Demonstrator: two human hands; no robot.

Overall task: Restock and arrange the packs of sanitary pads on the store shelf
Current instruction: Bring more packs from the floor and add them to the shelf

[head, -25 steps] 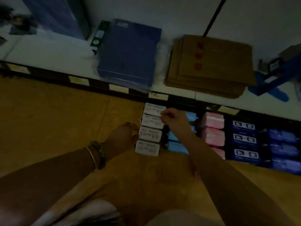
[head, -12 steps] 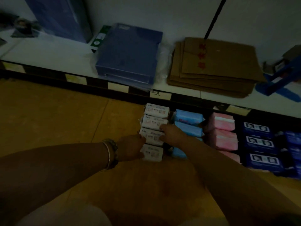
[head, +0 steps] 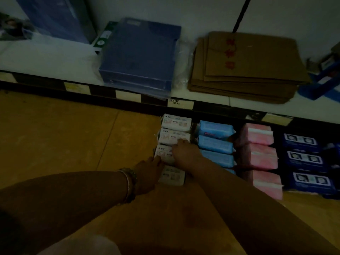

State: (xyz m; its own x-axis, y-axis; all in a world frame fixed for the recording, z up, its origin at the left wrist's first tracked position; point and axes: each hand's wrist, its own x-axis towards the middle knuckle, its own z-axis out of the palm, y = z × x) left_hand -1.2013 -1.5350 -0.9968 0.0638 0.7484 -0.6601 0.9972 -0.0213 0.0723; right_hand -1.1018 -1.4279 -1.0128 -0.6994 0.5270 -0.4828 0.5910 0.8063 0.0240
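Below the white upper shelf [head: 46, 57], a column of several white pad packs [head: 176, 123] stands on the lower shelf, at the left end of the rows. To its right stand columns of light blue packs [head: 215, 128], pink packs [head: 257, 134] and dark blue packs [head: 301, 142]. My left hand [head: 147, 173], with bangles on the wrist, presses against the left side of the lower white packs. My right hand [head: 185, 153] lies flat on the third white pack, fingertips touching the second. Neither hand grips a pack.
On the upper shelf lie a blue box in plastic wrap [head: 139, 56], a stack of brown envelopes [head: 248, 67] and a blue object [head: 323, 83] at the right edge. Price labels line the shelf's black front strip [head: 128, 95]. Tan floor [head: 64, 135] lies left of the packs.
My right hand came down from the top white pack to the third one. My left hand closed in against the left side of the column. The view moved nearer.
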